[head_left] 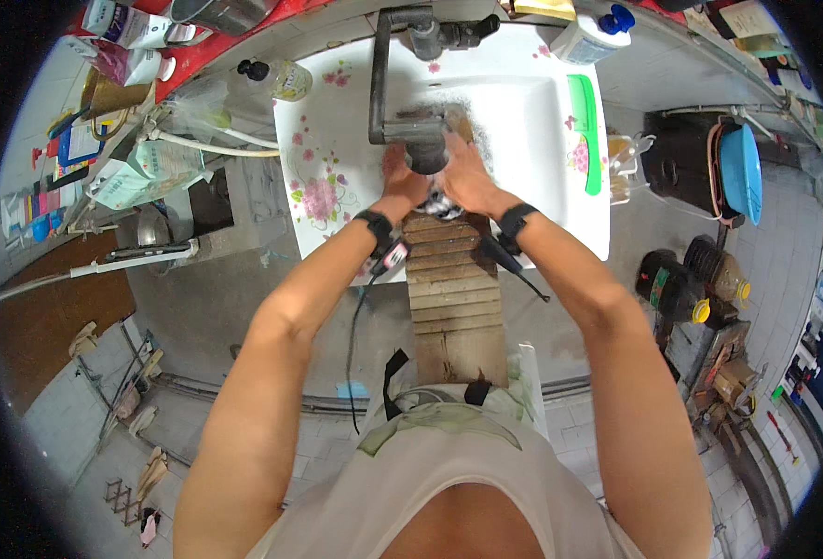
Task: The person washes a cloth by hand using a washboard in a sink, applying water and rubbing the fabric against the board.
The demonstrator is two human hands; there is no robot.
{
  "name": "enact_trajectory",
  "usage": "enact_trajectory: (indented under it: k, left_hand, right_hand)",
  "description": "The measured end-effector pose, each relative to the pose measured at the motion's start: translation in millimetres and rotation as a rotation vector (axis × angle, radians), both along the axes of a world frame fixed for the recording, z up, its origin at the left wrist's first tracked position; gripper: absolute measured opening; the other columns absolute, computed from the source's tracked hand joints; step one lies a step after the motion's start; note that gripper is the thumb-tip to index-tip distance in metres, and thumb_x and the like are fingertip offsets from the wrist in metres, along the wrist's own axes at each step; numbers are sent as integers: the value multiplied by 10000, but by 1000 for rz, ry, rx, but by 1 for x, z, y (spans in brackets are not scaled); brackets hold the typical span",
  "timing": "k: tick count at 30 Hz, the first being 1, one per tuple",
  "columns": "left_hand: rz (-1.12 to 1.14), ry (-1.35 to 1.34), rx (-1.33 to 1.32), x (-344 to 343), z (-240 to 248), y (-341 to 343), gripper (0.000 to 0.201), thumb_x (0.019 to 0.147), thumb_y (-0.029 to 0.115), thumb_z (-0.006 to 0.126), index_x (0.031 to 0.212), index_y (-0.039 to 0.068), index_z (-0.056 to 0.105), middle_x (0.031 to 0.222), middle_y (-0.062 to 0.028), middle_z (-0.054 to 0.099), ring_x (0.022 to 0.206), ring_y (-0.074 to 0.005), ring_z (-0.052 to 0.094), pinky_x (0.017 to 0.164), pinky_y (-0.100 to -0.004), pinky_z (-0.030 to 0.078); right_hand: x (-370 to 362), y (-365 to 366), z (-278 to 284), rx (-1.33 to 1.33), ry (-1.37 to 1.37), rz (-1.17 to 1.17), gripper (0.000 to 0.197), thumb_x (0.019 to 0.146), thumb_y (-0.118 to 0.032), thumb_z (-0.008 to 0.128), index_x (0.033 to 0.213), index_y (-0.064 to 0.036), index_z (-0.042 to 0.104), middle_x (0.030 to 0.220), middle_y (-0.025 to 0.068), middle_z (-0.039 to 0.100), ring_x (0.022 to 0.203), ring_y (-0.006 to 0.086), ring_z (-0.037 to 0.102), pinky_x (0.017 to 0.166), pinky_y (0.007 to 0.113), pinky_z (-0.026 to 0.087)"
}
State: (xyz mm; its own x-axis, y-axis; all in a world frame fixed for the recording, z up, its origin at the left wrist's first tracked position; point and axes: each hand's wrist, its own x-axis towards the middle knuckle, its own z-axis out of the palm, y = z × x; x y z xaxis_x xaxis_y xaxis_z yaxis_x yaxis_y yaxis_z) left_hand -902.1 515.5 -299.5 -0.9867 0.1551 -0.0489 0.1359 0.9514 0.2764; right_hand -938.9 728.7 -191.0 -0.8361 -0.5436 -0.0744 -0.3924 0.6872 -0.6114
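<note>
Both my hands reach into a white sink [532, 102] with pink flower prints, under its dark faucet [380, 74]. My left hand [403, 177] lies just left of the spout's end, its fingers mostly hidden. To the right of the spout is my right hand [465, 174], fingers pointing away from me and partly blurred. Between my wrists a small wet, black-and-white thing [444, 206] shows at the top of a ribbed wooden washboard [455, 298]; I cannot make out its kind. The washboard leans from the sink toward my waist. Dark grey wet patches mark the basin beyond my hands.
A green-handled, knife-shaped thing [585, 135] rests on the sink's right rim. A pump bottle [287, 79] stands back left, and a white jug with a blue cap [590, 39] back right. Large dark bottles [674, 287] stand on the right. A cord [353, 345] hangs from my left wrist.
</note>
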Motion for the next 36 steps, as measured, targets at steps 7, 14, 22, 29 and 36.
enact_trajectory:
  k: [7, 14, 22, 29, 36]
  left_hand:
    - [-103, -82, 485, 61, 97, 72, 557, 916, 107, 639, 1435, -50, 517, 1463, -311, 493, 1411, -521, 438, 1204, -623, 335]
    - [69, -594, 501, -10, 89, 91, 595, 1026, 385, 635, 1460, -7, 530, 1488, -290, 525, 1440, -452, 434, 1214, -583, 323]
    - [-216, -10, 185, 20, 70, 67, 440, 1061, 242, 559, 1440, 20, 545, 1535, -264, 506, 1453, -468, 429, 1223, -640, 302]
    - [-17, -411, 379, -24, 67, 52, 651, 1000, 472, 662, 1519, 97, 538, 1562, -216, 529, 1462, -460, 446, 1226, -627, 304]
    - [-203, -206, 445, 22, 132, 63, 960, 962, 621, 753, 1656, 70, 384, 1622, -304, 447, 1435, -516, 420, 1251, -568, 310]
  right_hand:
    - [99, 64, 9, -167, 112, -16, 778, 996, -236, 702, 1625, 61, 355, 1578, 319, 462, 1514, 491, 411, 1275, 600, 304]
    - [32, 70, -31, 26, -170, -55, 741, 1036, -246, 673, 1631, 46, 342, 1599, 318, 443, 1540, 493, 381, 1277, 610, 297]
    - [43, 63, -1, -80, 17, 63, 754, 1023, -267, 696, 1614, 50, 351, 1633, 309, 391, 1567, 488, 334, 1281, 641, 259]
    - [-21, 83, 15, -147, -110, -277, 581, 1059, -266, 657, 1537, 32, 512, 1423, 309, 609, 1299, 476, 615, 1121, 483, 499]
    - [-124, 129, 49, -374, -106, -541, 684, 1047, -239, 656, 1616, 40, 400, 1537, 308, 575, 1388, 437, 607, 1160, 468, 490]
